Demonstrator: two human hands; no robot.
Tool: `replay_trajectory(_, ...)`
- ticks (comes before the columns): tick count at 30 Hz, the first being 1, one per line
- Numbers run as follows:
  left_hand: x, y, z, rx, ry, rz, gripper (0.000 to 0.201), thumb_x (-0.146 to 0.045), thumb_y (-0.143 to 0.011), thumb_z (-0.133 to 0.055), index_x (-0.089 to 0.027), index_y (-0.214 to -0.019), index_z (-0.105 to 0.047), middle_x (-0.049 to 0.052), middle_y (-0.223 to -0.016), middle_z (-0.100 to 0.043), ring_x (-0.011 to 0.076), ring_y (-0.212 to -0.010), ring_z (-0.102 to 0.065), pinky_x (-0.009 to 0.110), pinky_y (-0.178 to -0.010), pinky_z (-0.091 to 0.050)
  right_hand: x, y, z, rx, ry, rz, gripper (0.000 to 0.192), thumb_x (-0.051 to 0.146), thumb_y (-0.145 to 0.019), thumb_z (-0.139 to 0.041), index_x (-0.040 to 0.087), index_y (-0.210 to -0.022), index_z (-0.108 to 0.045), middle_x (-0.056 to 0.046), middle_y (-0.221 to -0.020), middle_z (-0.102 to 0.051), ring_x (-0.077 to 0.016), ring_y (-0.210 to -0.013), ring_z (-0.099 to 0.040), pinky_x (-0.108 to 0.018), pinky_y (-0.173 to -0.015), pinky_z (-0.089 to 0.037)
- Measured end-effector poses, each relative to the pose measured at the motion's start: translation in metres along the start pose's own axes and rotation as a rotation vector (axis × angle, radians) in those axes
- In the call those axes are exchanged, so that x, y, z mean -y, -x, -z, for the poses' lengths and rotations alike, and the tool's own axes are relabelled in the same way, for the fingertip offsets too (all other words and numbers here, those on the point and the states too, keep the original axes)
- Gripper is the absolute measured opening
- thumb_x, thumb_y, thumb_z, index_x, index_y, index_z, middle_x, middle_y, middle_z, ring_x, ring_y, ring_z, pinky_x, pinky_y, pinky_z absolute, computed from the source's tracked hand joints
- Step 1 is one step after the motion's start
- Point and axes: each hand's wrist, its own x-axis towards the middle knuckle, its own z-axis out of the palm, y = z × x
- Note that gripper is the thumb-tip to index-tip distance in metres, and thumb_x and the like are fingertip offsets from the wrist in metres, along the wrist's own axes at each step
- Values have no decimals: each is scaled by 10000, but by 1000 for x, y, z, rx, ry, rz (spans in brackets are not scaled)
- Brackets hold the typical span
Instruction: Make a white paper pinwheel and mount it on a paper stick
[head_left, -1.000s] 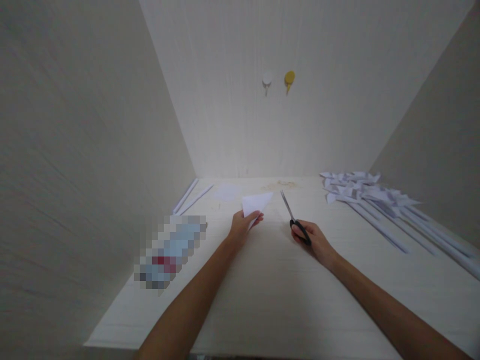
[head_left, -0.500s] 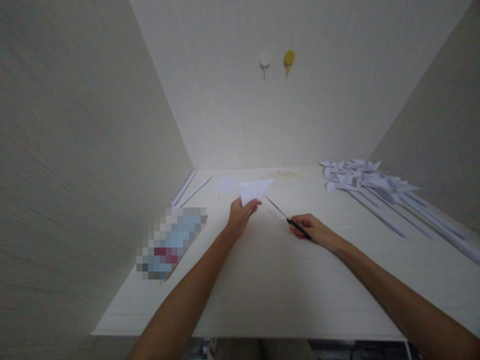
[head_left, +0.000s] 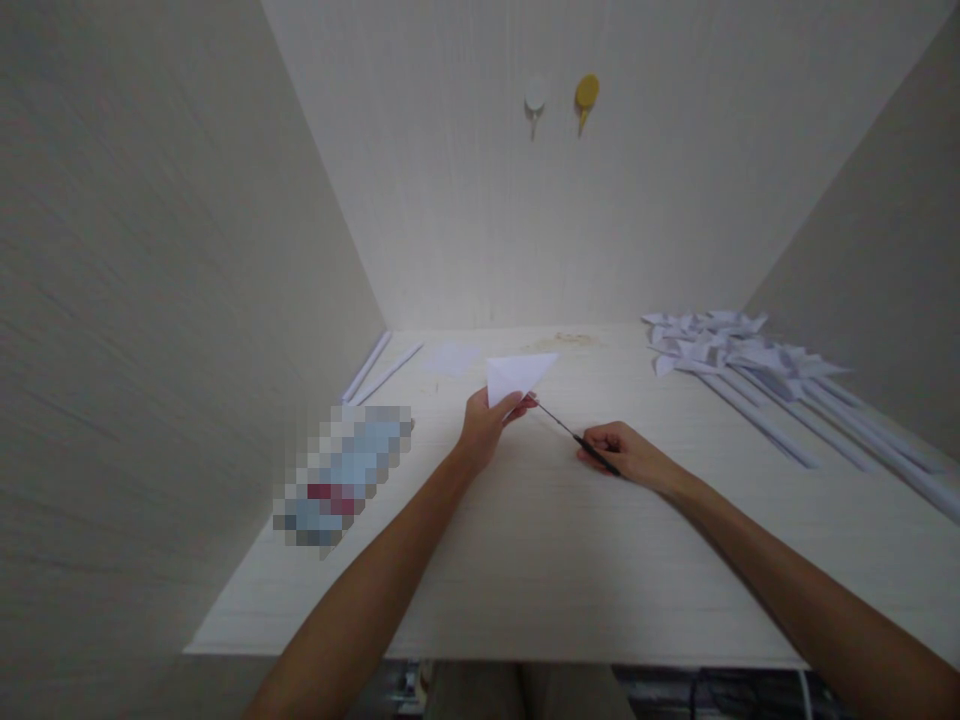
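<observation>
My left hand [head_left: 487,422] pinches a folded white paper triangle [head_left: 517,377] by its lower corner, above the middle of the table. In my right hand [head_left: 619,452] is a pair of black-handled scissors [head_left: 598,458], its thin blades pointing up and left. The blade tip reaches the edge of the folded paper beside my left fingers. Whether the blades are parted cannot be made out. Behind the left hand, a flat white sheet of paper [head_left: 451,358] lies on the table.
Several paper pinwheels [head_left: 705,345] on rolled sticks lie at the right. Two rolled paper sticks [head_left: 390,372] rest by the left wall, near a blurred-out item [head_left: 349,475]. A white hook [head_left: 535,95] and a yellow hook [head_left: 587,92] are on the back wall.
The folded paper and my left hand have shifted slightly right, and the paper is turned a little. The scissor tip, apart from it before, now meets the paper's edge.
</observation>
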Motion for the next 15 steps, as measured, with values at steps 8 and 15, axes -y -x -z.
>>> replay_trajectory(8, 0, 1, -1, -13, 19, -3, 199, -244, -627, -630, -106, -768, -609, 80, -764, -661, 153, -721, -612, 325, -771, -445, 0, 0, 0, -7, 29, -2, 412, 467, -682, -534, 195, -495, -286, 82, -467, -220, -54, -422, -206, -221, -400, -148)
replay_trajectory(15, 0, 1, -3, -24, 35, 5, 164, -212, -628, -623, -100, -747, -606, 66, -725, -656, 143, -700, -611, 326, -775, -450, -2, -1, 0, -14, 53, 3, 416, 462, -681, -532, 198, -492, -272, 78, -471, -213, -58, -425, -214, -223, -405, -148)
